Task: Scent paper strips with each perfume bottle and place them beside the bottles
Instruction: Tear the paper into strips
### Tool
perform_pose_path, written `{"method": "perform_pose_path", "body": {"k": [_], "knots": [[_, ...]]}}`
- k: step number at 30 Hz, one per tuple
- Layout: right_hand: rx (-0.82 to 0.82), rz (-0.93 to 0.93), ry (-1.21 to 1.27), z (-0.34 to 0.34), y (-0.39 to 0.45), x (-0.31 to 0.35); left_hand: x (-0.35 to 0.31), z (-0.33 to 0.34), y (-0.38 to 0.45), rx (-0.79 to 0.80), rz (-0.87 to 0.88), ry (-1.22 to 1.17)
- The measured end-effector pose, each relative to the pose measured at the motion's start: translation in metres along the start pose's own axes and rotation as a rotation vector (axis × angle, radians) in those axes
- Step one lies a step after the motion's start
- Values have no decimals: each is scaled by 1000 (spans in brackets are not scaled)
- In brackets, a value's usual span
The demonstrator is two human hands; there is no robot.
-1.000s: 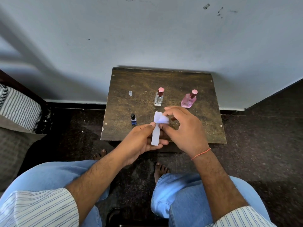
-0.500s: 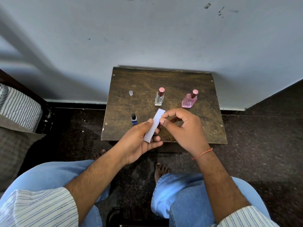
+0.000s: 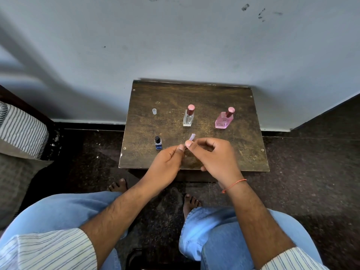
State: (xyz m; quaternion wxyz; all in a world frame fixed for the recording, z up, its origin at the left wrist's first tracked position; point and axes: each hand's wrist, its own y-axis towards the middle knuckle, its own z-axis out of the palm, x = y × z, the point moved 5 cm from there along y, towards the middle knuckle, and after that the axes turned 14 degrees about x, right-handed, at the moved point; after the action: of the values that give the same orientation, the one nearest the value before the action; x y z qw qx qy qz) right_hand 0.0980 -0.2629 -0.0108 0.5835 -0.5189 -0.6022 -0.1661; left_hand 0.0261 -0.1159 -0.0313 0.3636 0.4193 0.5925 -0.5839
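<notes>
Currently the tabletop (image 3: 194, 94) carries a pink bottle (image 3: 224, 120), a clear bottle (image 3: 188, 118) and a small dark vial (image 3: 158, 142), spaced so a strip fits beside each. My left hand (image 3: 165, 164) and right hand (image 3: 214, 156) meet above its near edge, fingers pinched narrow on the paper strip (image 3: 191, 137), presumably steadying it before scenting; a loose cap (image 3: 154, 111) stands apart.

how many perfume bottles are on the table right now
3. A small dark blue bottle stands near the left, by the left hand; a clear bottle stands mid-table; a pink bottle stands to its right. None seem hidden.
</notes>
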Motion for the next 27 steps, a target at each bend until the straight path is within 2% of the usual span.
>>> {"method": "perform_pose_path", "body": {"k": [3, 8, 27], "knots": [[0, 57, 115, 3, -2, -1, -4, 2, 0, 4, 62, 128], [11, 124, 271, 2, -4, 1, -12, 2, -2, -28, 90, 172], [44, 113, 330, 0, -3, -2, 3, 3, 6, -15, 18, -36]]}}
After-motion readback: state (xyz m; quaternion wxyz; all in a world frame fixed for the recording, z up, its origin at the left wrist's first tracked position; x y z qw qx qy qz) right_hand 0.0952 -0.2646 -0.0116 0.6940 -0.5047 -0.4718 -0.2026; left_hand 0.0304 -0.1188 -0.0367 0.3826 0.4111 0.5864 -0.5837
